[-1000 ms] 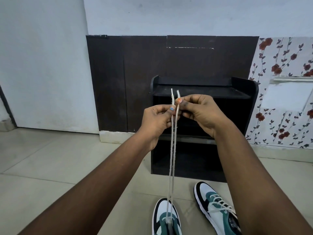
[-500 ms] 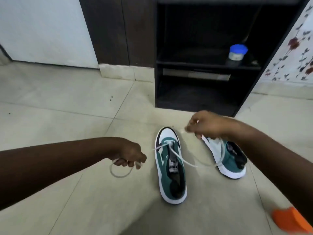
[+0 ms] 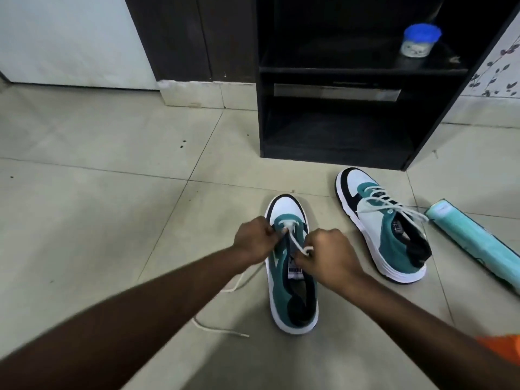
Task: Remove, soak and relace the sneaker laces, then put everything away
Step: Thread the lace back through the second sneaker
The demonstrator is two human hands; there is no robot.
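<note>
Both hands (image 3: 254, 239) (image 3: 327, 256) pinch lace (image 3: 297, 243); shelf (image 3: 363, 69) holds jar (image 3: 419, 40) (blue-lidded).

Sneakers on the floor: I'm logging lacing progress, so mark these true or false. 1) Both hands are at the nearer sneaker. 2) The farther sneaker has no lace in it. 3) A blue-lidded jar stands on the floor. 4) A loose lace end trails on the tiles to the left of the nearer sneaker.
1) True: the left hand and right hand both pinch the white lace over the nearer sneaker.
2) False: the farther sneaker is laced through several rows.
3) False: the blue-lidded jar stands on a shelf of the black rack.
4) True.
</note>
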